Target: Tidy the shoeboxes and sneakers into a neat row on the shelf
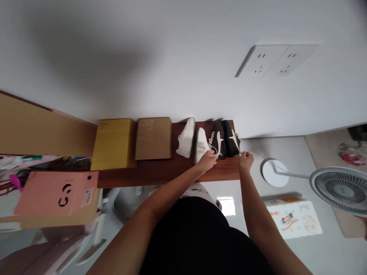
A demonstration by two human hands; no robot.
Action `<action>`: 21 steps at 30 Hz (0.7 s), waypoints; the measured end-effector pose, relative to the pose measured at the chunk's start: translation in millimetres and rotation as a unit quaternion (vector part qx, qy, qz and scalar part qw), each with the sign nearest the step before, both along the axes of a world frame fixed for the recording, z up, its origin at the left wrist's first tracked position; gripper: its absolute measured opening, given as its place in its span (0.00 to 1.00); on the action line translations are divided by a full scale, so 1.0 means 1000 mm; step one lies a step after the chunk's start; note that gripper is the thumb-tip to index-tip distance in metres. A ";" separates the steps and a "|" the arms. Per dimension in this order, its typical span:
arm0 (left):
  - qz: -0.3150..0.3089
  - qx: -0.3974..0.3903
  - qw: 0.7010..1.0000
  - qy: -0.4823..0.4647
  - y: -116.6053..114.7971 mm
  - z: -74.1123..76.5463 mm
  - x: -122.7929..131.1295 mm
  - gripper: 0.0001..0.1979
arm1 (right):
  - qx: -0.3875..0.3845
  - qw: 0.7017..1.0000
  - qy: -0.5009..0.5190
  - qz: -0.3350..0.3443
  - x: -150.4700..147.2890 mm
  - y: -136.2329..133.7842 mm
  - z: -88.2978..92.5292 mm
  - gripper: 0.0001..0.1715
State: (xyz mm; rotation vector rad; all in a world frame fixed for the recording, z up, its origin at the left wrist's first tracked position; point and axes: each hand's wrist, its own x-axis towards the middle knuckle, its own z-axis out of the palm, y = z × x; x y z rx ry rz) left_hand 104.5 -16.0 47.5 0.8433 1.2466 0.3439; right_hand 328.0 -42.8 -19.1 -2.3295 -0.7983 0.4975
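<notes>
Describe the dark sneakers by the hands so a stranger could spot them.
Along a white wall runs a reddish-brown wooden shelf carrying a brown cardboard box. At its end, past a white sneaker pair, sit near-black sneakers with white side stripes. They alone are dark, and the person's left hand reaches their white laces.

Here we go: shelf (169, 172) along the wall (114, 57), box (114, 144) at L end, 2nd box (153, 138) right next to it, then 2 prs of shoes (186, 137) side by side toward R end. Socket plate (275, 60) on wall, up past the shoes. Fan (340, 189) on floor, R of shelf, its base (275, 172) just off shelf end, pack (294, 218) below that. Big box (57, 194) sits L, in front of shelf.
</notes>
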 end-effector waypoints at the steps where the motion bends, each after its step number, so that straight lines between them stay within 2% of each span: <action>1: -0.015 -0.001 1.000 0.001 -0.008 0.005 -0.023 0.21 | 0.023 0.999 -0.015 -0.021 -0.011 -0.015 0.003 0.28; 3: -0.049 0.015 0.999 0.017 -0.025 0.011 -0.077 0.17 | 0.036 0.999 0.003 -0.015 -0.040 -0.045 0.008 0.29; 4: -0.042 0.038 0.997 0.043 -0.035 0.012 -0.106 0.15 | 0.020 0.999 0.031 0.015 -0.057 -0.060 0.010 0.29; 6: 0.001 0.084 0.989 0.121 -0.055 0.012 -0.166 0.12 | -0.033 0.986 0.112 0.121 -0.094 -0.084 0.014 0.28; 7: 0.023 0.099 0.982 0.159 -0.065 0.011 -0.194 0.12 | -0.074 0.964 0.153 0.204 -0.113 -0.092 0.017 0.26; 9: 0.057 0.106 0.968 0.218 -0.085 0.008 -0.246 0.11 | -0.158 0.895 0.183 0.375 -0.154 -0.100 0.022 0.20; 11: 0.070 0.109 0.960 0.249 -0.101 0.005 -0.288 0.12 | -0.231 0.828 0.128 0.494 -0.198 -0.096 0.031 0.16; 12: 0.070 0.113 0.958 0.256 -0.108 0.004 -0.306 0.12 | -0.253 0.808 0.081 0.526 -0.222 -0.090 0.036 0.16; 14: 0.069 0.124 0.956 0.257 -0.117 0.004 -0.336 0.13 | -0.262 0.788 0.003 0.556 -0.269 -0.073 0.048 0.18; 16: 0.076 0.134 0.957 0.247 -0.121 0.004 -0.364 0.13 | -0.211 0.772 -0.002 0.600 -0.316 -0.055 0.060 0.20; 19: 0.116 0.156 0.953 0.232 -0.117 0.006 -0.408 0.13 | -0.114 0.776 0.064 0.617 -0.380 -0.033 0.073 0.20; 21: 0.157 0.172 0.945 0.231 -0.109 0.007 -0.441 0.13 | -0.067 0.791 0.132 0.593 -0.417 -0.024 0.076 0.22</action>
